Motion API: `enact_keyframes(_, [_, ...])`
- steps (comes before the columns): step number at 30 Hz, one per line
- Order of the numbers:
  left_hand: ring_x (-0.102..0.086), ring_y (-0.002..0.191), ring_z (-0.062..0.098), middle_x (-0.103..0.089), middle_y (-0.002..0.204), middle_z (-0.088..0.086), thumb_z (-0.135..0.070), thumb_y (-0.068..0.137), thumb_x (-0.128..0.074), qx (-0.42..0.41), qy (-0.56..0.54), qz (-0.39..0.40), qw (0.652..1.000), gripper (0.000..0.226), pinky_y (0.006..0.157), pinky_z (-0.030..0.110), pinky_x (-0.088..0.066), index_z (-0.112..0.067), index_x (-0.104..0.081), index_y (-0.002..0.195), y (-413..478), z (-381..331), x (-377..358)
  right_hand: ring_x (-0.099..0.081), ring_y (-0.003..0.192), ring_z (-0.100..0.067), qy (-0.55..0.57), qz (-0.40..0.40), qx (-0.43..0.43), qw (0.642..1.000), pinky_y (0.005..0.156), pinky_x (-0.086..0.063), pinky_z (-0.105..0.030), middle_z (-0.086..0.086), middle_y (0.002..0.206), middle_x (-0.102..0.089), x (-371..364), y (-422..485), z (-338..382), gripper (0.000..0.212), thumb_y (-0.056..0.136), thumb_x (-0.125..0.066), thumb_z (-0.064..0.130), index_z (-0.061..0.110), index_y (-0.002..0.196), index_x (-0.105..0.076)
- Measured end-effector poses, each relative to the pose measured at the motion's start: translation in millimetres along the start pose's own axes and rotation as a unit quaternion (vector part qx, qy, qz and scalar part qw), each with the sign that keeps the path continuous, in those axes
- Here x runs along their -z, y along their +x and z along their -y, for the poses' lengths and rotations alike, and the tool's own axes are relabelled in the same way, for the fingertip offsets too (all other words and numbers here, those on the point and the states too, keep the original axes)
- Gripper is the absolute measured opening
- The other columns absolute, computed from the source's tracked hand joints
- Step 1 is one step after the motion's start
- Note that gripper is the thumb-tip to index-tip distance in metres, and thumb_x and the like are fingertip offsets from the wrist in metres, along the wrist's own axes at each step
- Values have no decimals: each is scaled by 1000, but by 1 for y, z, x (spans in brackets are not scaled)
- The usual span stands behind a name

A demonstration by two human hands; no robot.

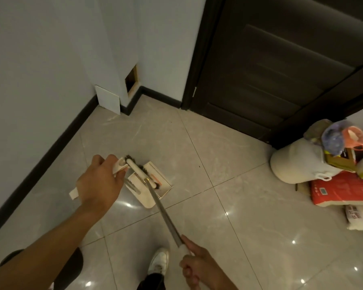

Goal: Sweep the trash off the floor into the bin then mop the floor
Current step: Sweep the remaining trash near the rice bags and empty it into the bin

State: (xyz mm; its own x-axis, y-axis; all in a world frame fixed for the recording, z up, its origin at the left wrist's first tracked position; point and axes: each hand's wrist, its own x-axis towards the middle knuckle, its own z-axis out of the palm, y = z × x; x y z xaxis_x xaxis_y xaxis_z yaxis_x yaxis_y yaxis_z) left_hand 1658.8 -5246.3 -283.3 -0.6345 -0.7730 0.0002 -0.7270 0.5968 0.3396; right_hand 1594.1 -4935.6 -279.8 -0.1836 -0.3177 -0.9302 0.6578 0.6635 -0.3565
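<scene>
1. The dustpan (144, 198) sits on the tiled floor (239, 206), just left of centre in the head view. It is at 3 o'clock from the left hand (99, 181).
2. The left hand is closed around the cream dustpan handle (119, 165), with the back of the hand facing the camera. The fingers curl over the handle's top end at the hand's 1 o'clock edge.
3. The left forearm runs in from the 7 o'clock corner of the view, nearly straight.
4. The broom head (142, 172) lies across the dustpan from 10 o'clock to 4 o'clock. Its dark bristles are over the pan, and its upper end is touching or just beside the dustpan handle.
5. An orange item (155, 178) lies inside the pan, just beside the bristles.
6. The metal broom shaft (166, 214) slopes from the head toward 5 o'clock and ends in a white grip.
7. The right hand (197, 266) is clenched around that grip at 5 o'clock from the dustpan. Its forefinger is extended along the shaft.
8. A white scrap (73, 194) lies on the floor at 9 o'clock from the left wrist, partly hidden by it.
9. A white shoe (159, 261) stands at 6 o'clock, between the two arms.
</scene>
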Motion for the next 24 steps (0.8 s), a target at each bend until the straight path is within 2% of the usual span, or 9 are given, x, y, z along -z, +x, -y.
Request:
enact_keyframes(3, [-48, 53, 12, -48, 88, 1, -46, 92, -68, -5, -3, 2, 1000, 27, 50, 28, -43, -22, -58, 101, 0, 6, 2, -42, 42, -16, 41, -14, 9, 999, 41, -32, -21, -11, 54, -54, 13, -19, -14, 70, 89, -52, -12, 30, 146, -53])
enact_keyframes(6, [-50, 54, 13, -50, 88, 2, -48, 92, -66, -9, -7, 6, 1000, 28, 52, 29, -43, -22, -58, 101, -1, 8, 1, -40, 37, -15, 57, -67, 32, 996, 39, -31, -20, -12, 52, -53, 22, -27, -19, 72, 89, -51, -13, 30, 146, -52])
enact_keyframes(10, [-50, 55, 14, -49, 89, 1, -44, 91, -69, -19, -16, 14, 1000, 26, 52, 30, -45, -22, -60, 103, 0, -2, -2, -41, 35, -18, 27, -150, 46, 987, 36, -36, -23, -10, 52, -51, 41, -9, -13, 75, 91, -49, -9, 32, 153, -41])
enact_keyframes(14, [-47, 54, 8, -46, 89, -3, -43, 89, -73, -57, -10, 26, 998, 27, 51, 29, -47, -25, -60, 105, -4, -9, -6, -48, 40, -16, -12, -198, 57, 978, 40, -45, -27, -11, 60, -52, 69, 22, 5, 74, 93, -49, -6, 27, 158, -32])
enact_keyframes(17, [-47, 55, 8, -47, 90, -4, -44, 88, -73, -75, -8, 29, 997, 29, 52, 28, -50, -25, -61, 107, -11, -21, -13, -55, 46, -18, -49, -193, 31, 979, 44, -49, -28, -15, 71, -59, 85, 43, 8, 77, 94, -51, -3, 24, 160, -23])
enact_keyframes(20, [-49, 56, 9, -47, 91, -3, -44, 89, -72, -83, -10, 29, 996, 30, 52, 28, -50, -25, -62, 108, -14, -38, -19, -59, 51, -20, -90, -147, -5, 985, 50, -52, -30, -19, 85, -63, 85, 44, -2, 78, 92, -51, -3, 25, 159, -20])
enact_keyframes(24, [-48, 55, 11, -45, 89, -5, -43, 88, -74, -117, -4, 30, 993, 25, 50, 30, -51, -27, -61, 103, -16, -70, -29, -60, 47, -14, -120, -79, -15, 990, 47, -50, -28, -11, 87, -58, 73, 15, -33, 89, 88, -48, -3, 34, 162, -13])
